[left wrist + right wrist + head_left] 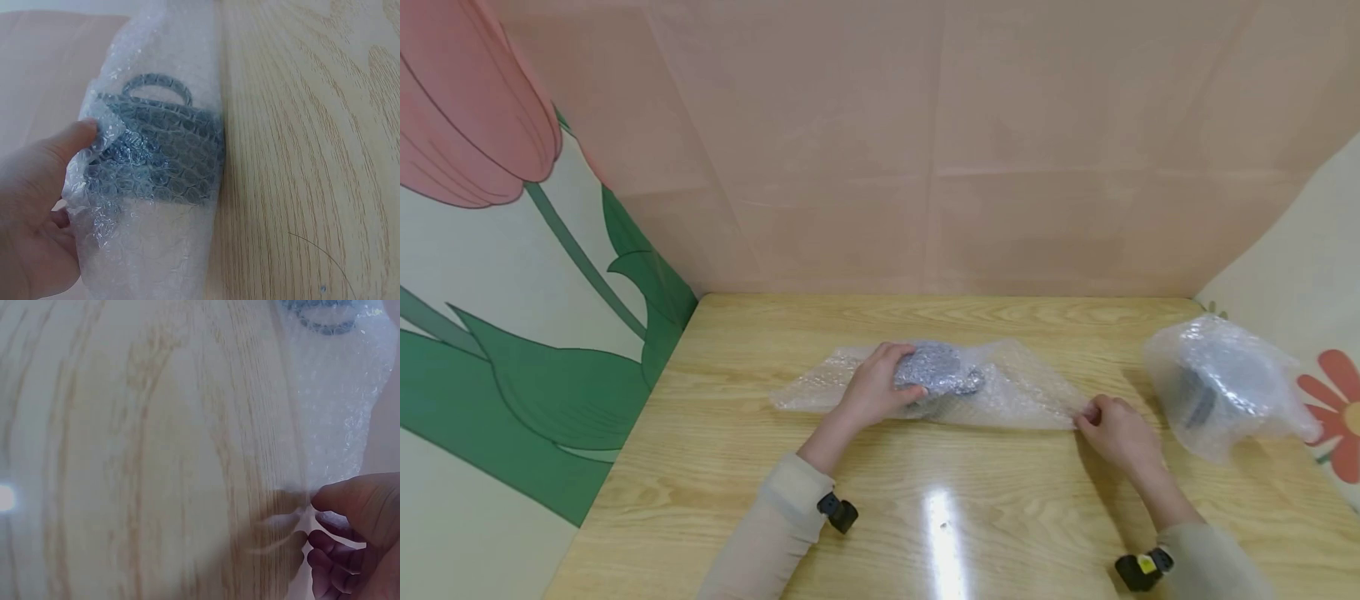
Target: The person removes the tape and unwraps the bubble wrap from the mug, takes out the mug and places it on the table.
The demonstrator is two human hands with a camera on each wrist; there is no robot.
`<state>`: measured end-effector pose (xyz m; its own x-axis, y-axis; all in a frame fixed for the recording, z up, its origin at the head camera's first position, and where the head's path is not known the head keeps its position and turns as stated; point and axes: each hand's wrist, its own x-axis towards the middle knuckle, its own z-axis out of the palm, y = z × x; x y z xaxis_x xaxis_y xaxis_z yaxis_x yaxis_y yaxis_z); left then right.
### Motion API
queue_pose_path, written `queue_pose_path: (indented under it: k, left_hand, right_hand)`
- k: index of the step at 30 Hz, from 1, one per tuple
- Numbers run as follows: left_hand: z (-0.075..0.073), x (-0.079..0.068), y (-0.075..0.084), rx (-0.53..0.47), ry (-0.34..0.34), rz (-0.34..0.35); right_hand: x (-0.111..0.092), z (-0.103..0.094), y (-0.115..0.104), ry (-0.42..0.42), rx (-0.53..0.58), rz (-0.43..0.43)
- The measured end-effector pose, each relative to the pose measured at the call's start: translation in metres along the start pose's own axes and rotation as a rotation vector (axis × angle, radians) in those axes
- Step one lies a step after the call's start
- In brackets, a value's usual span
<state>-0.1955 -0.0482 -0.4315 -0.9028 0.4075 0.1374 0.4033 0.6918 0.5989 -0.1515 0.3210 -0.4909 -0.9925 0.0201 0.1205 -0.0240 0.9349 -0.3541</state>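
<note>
A dark blue-grey mug (934,369) lies on its side inside a long sheet of clear bubble wrap (1033,392) at the middle of the table. Its round handle (159,80) shows through the bubbles in the left wrist view. My left hand (874,385) grips the wrapped mug from its left side, thumb on the near side and fingers across the far side. Off to the right, my right hand (1122,433) pinches the drawn-out right end of the wrap between thumb and fingers. Another flap of wrap spreads out left of the mug.
A second bubble-wrapped bundle (1232,383), with something dark inside, stands at the table's right edge. Behind the wooden table (925,500) rises a pinkish cloth backdrop (940,150). Flower-printed panels border the left and right sides.
</note>
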Motion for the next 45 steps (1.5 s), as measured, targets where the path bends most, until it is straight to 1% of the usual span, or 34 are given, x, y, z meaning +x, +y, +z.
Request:
queue_pose_path:
  k: [7,14,18,21,23,26,32,36,41,45]
  left_hand:
    - [0.0,0.0,0.001,0.009,-0.002,0.002]
    - [-0.001,0.0,0.002,0.0,-0.008,-0.011]
    - [-0.002,0.0,0.001,-0.004,-0.009,-0.014]
    - [-0.002,0.0,0.001,-0.007,-0.011,-0.017]
    - [-0.002,0.0,0.001,-0.009,-0.012,-0.017]
    - [-0.002,0.0,0.001,-0.012,-0.01,-0.017]
    - [-0.001,0.0,0.001,0.0,-0.006,-0.01]
    - [0.0,0.0,0.001,0.009,-0.004,-0.005]
    - [-0.001,0.0,0.002,0.006,-0.005,-0.007]
    - [-0.001,0.0,0.001,0.003,-0.005,-0.006]
  right_hand:
    - [-0.002,0.003,0.002,0.079,-0.012,0.008]
    - [-0.002,0.0,0.003,0.09,-0.01,-0.012]
    - [0.0,-0.004,0.001,0.174,0.014,-0.063]
    - [0.0,-0.008,-0.005,0.242,0.042,-0.104]
    - [0.001,-0.011,-0.01,0.256,0.052,-0.121]
    - [0.001,-0.017,-0.019,0.251,0.053,-0.124]
    - [0.002,-0.025,-0.034,0.22,0.04,-0.094]
    - [0.003,-0.029,-0.044,0.206,0.039,-0.1]
    - [0.004,-0.033,-0.057,0.229,0.06,-0.141]
    - [0.005,-0.034,-0.067,0.273,0.098,-0.188]
